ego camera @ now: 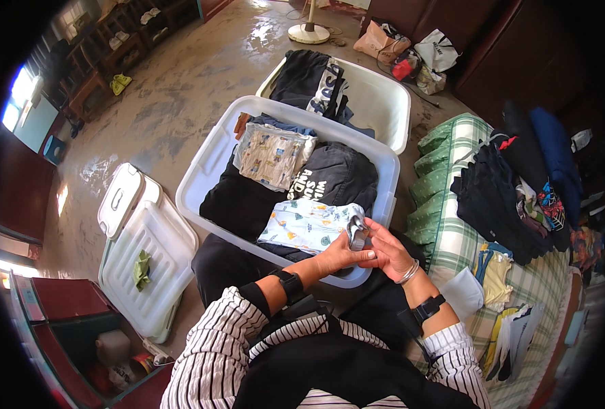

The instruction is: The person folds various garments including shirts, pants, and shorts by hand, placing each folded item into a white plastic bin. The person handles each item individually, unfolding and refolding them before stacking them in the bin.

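Note:
A translucent plastic storage box (195,176) stands before me, with folded clothes in it. Near its front right corner, my left hand (341,253) and my right hand (389,253) meet at the right end of a folded white cloth garment (302,225) with a small coloured print. The fingers of both hands are at its rolled edge; how firmly each one grips is hard to see. Behind that garment lie folded black clothes (343,166) with white lettering, and farther left a folded beige patterned garment (269,156). Black cloth (231,204) covers the box's left part.
A second white box (402,112) with dark clothes adjoins the far side. Box lids (139,276) lean at the left, a green crumpled thing (141,271) on them. Right of me, a bed with a checked cover (443,204) bears dark clothes (502,199) and small garments (496,276).

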